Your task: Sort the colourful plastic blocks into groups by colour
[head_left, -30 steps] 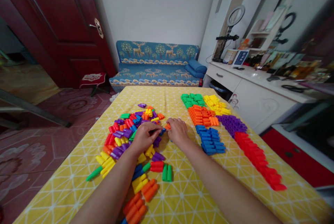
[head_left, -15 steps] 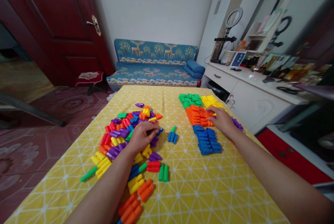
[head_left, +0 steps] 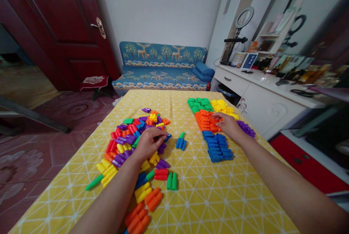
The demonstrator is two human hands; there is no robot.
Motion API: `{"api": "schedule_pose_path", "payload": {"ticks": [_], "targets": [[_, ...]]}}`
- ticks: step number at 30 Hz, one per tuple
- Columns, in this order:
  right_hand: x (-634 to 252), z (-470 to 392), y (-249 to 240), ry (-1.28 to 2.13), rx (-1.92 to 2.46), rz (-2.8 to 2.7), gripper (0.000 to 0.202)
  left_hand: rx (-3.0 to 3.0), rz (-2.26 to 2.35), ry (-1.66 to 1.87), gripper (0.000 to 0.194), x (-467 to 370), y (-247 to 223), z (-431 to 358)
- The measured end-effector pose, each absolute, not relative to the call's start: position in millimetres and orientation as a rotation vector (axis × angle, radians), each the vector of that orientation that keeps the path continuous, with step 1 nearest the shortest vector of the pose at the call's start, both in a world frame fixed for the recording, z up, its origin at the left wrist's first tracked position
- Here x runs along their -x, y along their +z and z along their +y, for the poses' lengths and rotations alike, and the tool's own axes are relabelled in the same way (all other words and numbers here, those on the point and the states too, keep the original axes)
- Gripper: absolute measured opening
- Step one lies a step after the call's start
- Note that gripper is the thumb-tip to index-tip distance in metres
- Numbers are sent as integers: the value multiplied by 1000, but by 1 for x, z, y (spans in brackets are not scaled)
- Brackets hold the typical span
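My left hand (head_left: 151, 142) is over the right side of a mixed-colour heap of plastic pieces (head_left: 120, 146), thumb and fingertips pinched together beside a blue piece (head_left: 167, 137); what they hold is too small to make out. My right hand (head_left: 226, 123) reaches over the sorted piles, its fingertips at the right edge of the orange pile (head_left: 205, 119), fingers slightly apart. Around it lie a green pile (head_left: 200, 104), a yellow pile (head_left: 222, 107), a blue pile (head_left: 217, 146) and a purple pile (head_left: 247, 128). A small blue-and-green group (head_left: 181, 141) sits between the hands.
The pieces lie on a table with a yellow patterned cloth (head_left: 196, 197). Beyond it stands a blue sofa (head_left: 163, 70). A white dresser (head_left: 261, 99) with bottles and a ring light is at the right. A red stool (head_left: 94, 82) stands near the dark red door (head_left: 57, 19).
My right hand has shifted slightly left, further over the orange pile, uncovering more of the yellow and purple piles. My left hand has hardly moved.
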State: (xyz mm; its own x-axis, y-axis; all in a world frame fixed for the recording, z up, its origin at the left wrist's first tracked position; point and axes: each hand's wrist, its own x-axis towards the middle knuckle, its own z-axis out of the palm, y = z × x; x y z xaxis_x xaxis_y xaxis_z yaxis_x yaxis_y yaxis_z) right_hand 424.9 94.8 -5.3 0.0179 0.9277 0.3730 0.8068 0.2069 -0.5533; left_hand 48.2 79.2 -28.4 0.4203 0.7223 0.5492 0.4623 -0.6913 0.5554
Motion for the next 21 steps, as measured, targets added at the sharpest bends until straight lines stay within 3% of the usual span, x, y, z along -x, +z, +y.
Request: {"api": "schedule_pose_path", "payload": {"ticks": [21], "targets": [[-419,94,-11,151,1656,-1752,38,-2355,1046,1138,13,-48,-26,77]]}}
